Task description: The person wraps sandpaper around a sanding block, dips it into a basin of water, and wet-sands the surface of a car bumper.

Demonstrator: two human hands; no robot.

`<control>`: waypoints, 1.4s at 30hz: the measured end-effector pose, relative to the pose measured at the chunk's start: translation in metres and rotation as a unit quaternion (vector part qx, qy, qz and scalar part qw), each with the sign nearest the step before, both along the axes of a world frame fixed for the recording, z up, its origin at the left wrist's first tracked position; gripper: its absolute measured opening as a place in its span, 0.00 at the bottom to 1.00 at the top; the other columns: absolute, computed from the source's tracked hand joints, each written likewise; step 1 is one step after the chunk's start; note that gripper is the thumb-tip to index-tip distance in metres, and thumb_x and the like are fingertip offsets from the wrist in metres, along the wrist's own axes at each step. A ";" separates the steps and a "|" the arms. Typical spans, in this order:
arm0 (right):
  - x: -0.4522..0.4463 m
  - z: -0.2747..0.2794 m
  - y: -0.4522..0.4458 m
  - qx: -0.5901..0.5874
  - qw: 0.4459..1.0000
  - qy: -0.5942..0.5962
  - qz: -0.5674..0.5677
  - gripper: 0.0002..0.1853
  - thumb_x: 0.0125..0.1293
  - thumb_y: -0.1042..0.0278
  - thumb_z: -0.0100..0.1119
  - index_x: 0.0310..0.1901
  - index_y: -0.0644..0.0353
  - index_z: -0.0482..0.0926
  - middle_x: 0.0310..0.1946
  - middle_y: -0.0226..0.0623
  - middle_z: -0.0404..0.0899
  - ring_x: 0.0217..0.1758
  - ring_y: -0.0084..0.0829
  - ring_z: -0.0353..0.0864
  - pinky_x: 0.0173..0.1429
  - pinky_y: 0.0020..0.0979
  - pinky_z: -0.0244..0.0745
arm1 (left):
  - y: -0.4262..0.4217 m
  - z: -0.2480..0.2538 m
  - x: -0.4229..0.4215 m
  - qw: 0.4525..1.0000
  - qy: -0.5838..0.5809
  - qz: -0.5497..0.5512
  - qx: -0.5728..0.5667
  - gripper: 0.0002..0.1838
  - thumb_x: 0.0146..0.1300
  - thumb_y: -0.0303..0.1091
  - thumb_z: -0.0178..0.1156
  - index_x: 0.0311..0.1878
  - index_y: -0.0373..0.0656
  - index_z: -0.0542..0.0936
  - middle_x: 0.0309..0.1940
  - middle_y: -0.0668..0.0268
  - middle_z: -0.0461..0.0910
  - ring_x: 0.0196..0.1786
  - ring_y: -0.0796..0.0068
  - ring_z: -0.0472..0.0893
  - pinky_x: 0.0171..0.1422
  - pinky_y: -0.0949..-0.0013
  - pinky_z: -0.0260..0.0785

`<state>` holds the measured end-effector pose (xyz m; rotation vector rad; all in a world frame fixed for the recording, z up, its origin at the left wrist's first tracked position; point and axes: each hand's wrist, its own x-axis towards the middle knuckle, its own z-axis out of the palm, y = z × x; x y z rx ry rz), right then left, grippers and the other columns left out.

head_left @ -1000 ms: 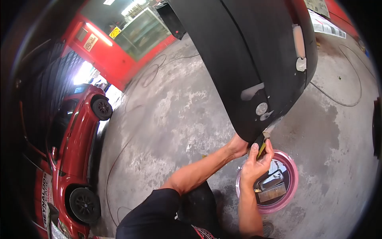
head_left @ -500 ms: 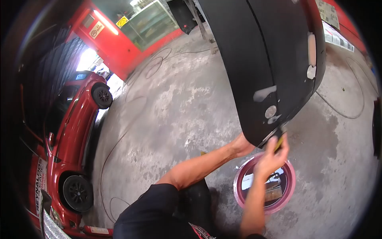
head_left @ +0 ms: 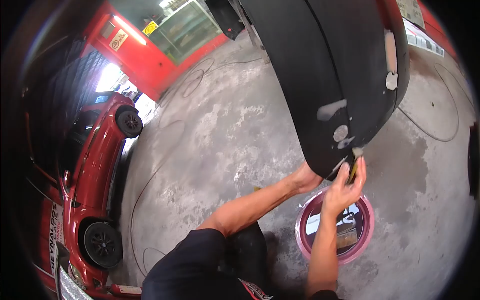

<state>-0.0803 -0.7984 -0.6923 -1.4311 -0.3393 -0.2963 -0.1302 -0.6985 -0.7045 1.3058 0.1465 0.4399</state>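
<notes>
in the head view, a large, curved, matte-black panel [head_left: 310, 75] comes down from the top, its lower corner just in front of the person. the left hand [head_left: 306, 178] is at that corner, its fingers hidden behind the edge, so how tightly they close cannot be told. the right hand [head_left: 344, 192] pinches a slim yellow-and-black tool [head_left: 354, 172] between thumb and fingers, close by the panel's lower edge. the right forearm crosses above a round pink tub [head_left: 369, 220] holding dark liquid. a broad stretch of patchy grey concrete floor [head_left: 215, 135] runs from the panel's long left edge to a shiny red car [head_left: 87, 175]; on the right, a thin dark hose [head_left: 456, 120] loops across the floor.
</notes>
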 end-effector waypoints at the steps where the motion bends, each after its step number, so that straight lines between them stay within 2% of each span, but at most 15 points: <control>1: -0.006 -0.006 -0.001 0.021 0.999 0.015 0.020 0.19 0.69 0.75 0.59 0.60 0.71 0.72 0.59 0.50 0.75 0.62 0.39 0.75 0.67 0.36 0.66 | 0.001 -0.001 0.000 0.999 0.007 -0.016 -0.030 0.18 0.70 0.35 0.52 0.59 0.38 0.74 0.55 0.64 0.76 0.57 0.71 0.74 0.64 0.66 0.66; 4: -0.054 -0.058 0.016 0.067 0.997 -0.002 0.037 0.20 0.66 0.78 0.59 0.58 0.72 0.72 0.61 0.52 0.73 0.64 0.41 0.74 0.70 0.38 0.64 | -0.002 0.021 -0.001 0.990 0.042 -0.031 -0.129 0.15 0.68 0.33 0.54 0.55 0.39 0.76 0.50 0.64 0.76 0.51 0.73 0.74 0.58 0.66 0.67; 9: 0.002 0.000 0.004 0.074 0.996 0.034 0.043 0.18 0.66 0.80 0.57 0.58 0.71 0.72 0.62 0.54 0.72 0.67 0.42 0.71 0.71 0.37 0.63 | -0.006 0.024 0.000 0.986 0.039 -0.027 -0.162 0.10 0.63 0.30 0.58 0.47 0.41 0.79 0.41 0.65 0.78 0.42 0.76 0.75 0.48 0.67 0.68; 13: -0.049 -0.060 0.018 0.102 0.993 -0.032 0.054 0.17 0.68 0.78 0.57 0.57 0.72 0.73 0.61 0.53 0.73 0.64 0.41 0.73 0.70 0.37 0.63 | -0.011 0.045 0.001 0.970 0.013 -0.008 -0.244 0.06 0.60 0.27 0.60 0.41 0.42 0.81 0.34 0.66 0.79 0.35 0.79 0.76 0.40 0.67 0.69; 17: 0.016 0.002 0.003 0.055 0.997 0.049 0.029 0.18 0.66 0.77 0.59 0.57 0.69 0.74 0.62 0.52 0.73 0.64 0.44 0.74 0.69 0.39 0.65 | -0.012 0.028 -0.006 0.968 0.014 -0.051 -0.246 0.09 0.64 0.25 0.57 0.48 0.41 0.78 0.40 0.72 0.76 0.39 0.81 0.75 0.39 0.72 0.69; 20: -0.015 -0.028 0.008 0.073 0.996 0.042 0.033 0.19 0.65 0.76 0.61 0.57 0.69 0.75 0.61 0.53 0.73 0.65 0.44 0.73 0.69 0.41 0.66 | -0.006 0.036 -0.001 0.968 0.030 -0.028 -0.247 0.08 0.65 0.24 0.56 0.47 0.40 0.78 0.40 0.71 0.76 0.39 0.81 0.75 0.40 0.73 0.69; 24: -0.014 -0.031 0.010 0.089 0.992 0.075 0.049 0.20 0.67 0.74 0.60 0.59 0.71 0.71 0.60 0.49 0.73 0.64 0.37 0.72 0.70 0.36 0.63 | -0.001 0.033 -0.003 0.952 -0.073 -0.156 -0.253 0.08 0.66 0.26 0.56 0.46 0.39 0.78 0.40 0.71 0.76 0.39 0.81 0.74 0.40 0.72 0.68; 27: 0.013 -0.011 0.007 0.115 0.984 0.122 0.055 0.20 0.69 0.72 0.60 0.59 0.71 0.72 0.56 0.48 0.77 0.59 0.32 0.75 0.67 0.31 0.65 | 0.004 0.016 -0.006 0.940 -0.102 -0.219 -0.242 0.16 0.70 0.37 0.52 0.56 0.40 0.74 0.52 0.69 0.74 0.52 0.78 0.73 0.56 0.68 0.63; 31: -0.046 -0.057 0.022 0.142 0.985 0.086 0.044 0.20 0.69 0.72 0.60 0.58 0.71 0.70 0.58 0.49 0.75 0.60 0.32 0.74 0.67 0.32 0.66 | 0.013 0.015 0.004 0.920 -0.148 -0.289 -0.218 0.25 0.75 0.48 0.48 0.66 0.42 0.70 0.64 0.67 0.72 0.65 0.74 0.71 0.73 0.64 0.58; 32: -0.031 -0.046 0.017 0.140 0.985 0.085 0.049 0.20 0.69 0.72 0.60 0.58 0.71 0.70 0.58 0.49 0.75 0.60 0.32 0.74 0.67 0.32 0.66 | 0.007 0.022 0.006 0.954 -0.091 -0.209 -0.197 0.24 0.74 0.48 0.49 0.65 0.41 0.71 0.62 0.66 0.73 0.63 0.73 0.72 0.71 0.64 0.61; 34: 0.012 -0.004 0.002 0.200 0.940 0.247 0.120 0.20 0.68 0.74 0.60 0.58 0.73 0.70 0.58 0.49 0.75 0.64 0.34 0.73 0.69 0.33 0.65 | -0.011 0.037 0.001 0.986 0.041 -0.042 -0.154 0.23 0.74 0.47 0.50 0.63 0.40 0.72 0.59 0.65 0.75 0.60 0.72 0.75 0.68 0.63 0.65; 36: 0.006 -0.005 0.003 0.188 0.945 0.240 0.114 0.19 0.68 0.75 0.60 0.58 0.73 0.70 0.56 0.48 0.75 0.62 0.33 0.74 0.67 0.33 0.66 | -0.017 0.039 -0.001 0.985 0.108 0.041 -0.127 0.23 0.74 0.46 0.51 0.62 0.40 0.73 0.57 0.64 0.76 0.58 0.71 0.76 0.66 0.63 0.67; 39: -0.048 -0.038 0.017 0.094 0.995 0.040 0.017 0.18 0.69 0.72 0.59 0.57 0.71 0.71 0.54 0.44 0.76 0.56 0.30 0.75 0.63 0.31 0.68 | -0.009 0.033 0.006 0.994 0.069 0.021 -0.083 0.22 0.74 0.45 0.51 0.63 0.41 0.73 0.58 0.66 0.76 0.60 0.73 0.75 0.68 0.63 0.65; 40: -0.037 -0.030 0.013 0.091 0.995 0.039 0.021 0.18 0.69 0.72 0.59 0.57 0.71 0.71 0.54 0.44 0.76 0.56 0.30 0.75 0.63 0.31 0.68 | -0.010 0.030 0.006 0.995 0.059 0.019 -0.073 0.22 0.74 0.45 0.51 0.63 0.41 0.73 0.59 0.66 0.76 0.60 0.73 0.74 0.69 0.63 0.65; 42: 0.007 -0.008 0.004 0.141 0.968 0.192 0.080 0.19 0.68 0.73 0.60 0.57 0.73 0.71 0.57 0.47 0.75 0.60 0.33 0.75 0.67 0.33 0.66 | -0.011 0.024 0.001 0.998 0.054 0.012 -0.025 0.22 0.74 0.45 0.51 0.63 0.41 0.73 0.60 0.67 0.75 0.61 0.74 0.74 0.70 0.64 0.63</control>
